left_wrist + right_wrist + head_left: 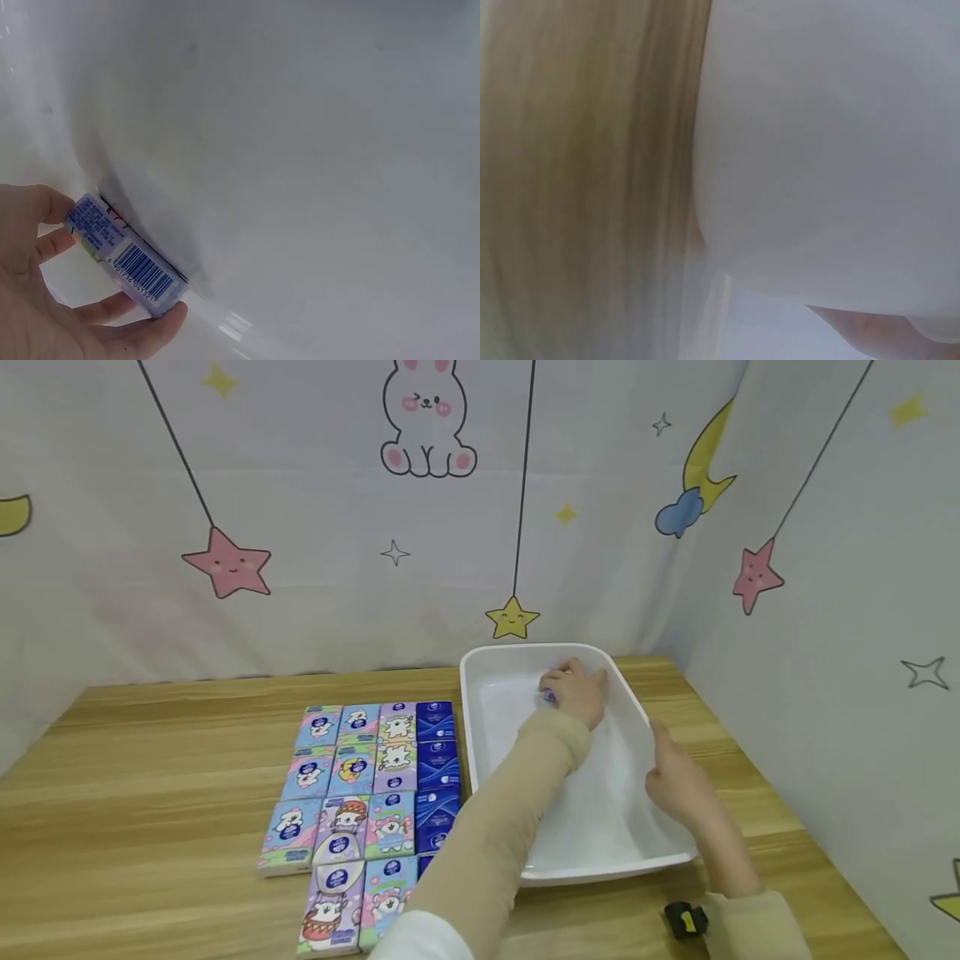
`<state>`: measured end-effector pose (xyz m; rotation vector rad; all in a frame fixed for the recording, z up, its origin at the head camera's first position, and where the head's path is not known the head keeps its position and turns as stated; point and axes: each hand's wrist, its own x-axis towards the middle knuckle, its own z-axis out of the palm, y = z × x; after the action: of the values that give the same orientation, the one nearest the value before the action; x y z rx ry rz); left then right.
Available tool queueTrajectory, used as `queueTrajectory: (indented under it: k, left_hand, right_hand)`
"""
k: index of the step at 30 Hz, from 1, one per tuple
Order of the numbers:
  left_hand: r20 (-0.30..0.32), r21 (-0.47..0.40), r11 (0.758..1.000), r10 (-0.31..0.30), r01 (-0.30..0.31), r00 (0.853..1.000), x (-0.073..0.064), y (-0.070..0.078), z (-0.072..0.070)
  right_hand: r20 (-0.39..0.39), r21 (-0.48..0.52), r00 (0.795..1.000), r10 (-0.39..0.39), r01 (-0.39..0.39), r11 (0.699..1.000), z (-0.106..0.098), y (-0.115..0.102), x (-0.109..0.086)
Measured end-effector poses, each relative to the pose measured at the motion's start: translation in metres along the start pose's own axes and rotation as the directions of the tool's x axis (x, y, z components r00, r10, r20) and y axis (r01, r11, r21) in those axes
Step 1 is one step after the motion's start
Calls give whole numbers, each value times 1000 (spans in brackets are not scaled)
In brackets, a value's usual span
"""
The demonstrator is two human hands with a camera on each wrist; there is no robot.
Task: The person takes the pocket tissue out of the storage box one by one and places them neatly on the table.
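Inside the white plastic tray, my left hand grips a small tissue pack by its ends, between thumb and fingers. The pack is purple, its barcode side showing in the left wrist view, and it is close against the tray's floor and wall. Only a bit of this pack shows past the fingers in the head view. My right hand holds the tray's right rim from outside, one digit stretched up along the edge. The right wrist view has just a sliver of this hand, partly behind the tray wall.
Left of the tray, several cartoon-printed tissue packs lie in tight rows on the wooden table, with a column of dark blue packs nearest the tray. A patterned white curtain hangs behind. A black strap is by the right wrist.
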<state>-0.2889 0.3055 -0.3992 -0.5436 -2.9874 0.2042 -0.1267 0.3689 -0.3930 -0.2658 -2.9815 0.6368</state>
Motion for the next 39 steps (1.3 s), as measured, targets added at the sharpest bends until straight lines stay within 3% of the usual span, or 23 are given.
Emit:
queueTrajectory:
  k: [9,14,19,27,33,39]
  left_hand:
    - [59,-70,994,-82,86,995,4,-15,-4]
    - [107,-156,985,-60,76,992,-4,-27,-15]
    - [150,-208,978,18,14,989,-13,-40,-28]
    - [152,-296,949,162,-112,975,-33,-63,-57]
    - [98,-330,917,271,-225,958,-49,-78,-75]
    - [41,-294,914,306,-281,951,-71,-88,-94]
  right_hand:
    - [-5,4,1000,-25,25,1000,2,-5,4]
    - [-9,-2,999,-38,38,999,0,-5,4]
    - [-20,4,999,-44,44,999,0,-3,4]
    - [-5,1,1000,-20,20,1000,0,-1,5]
    - [-3,9,1000,-17,17,1000,1,0,3]
    - [0,19,1000,-14,14,1000,1,2,3]
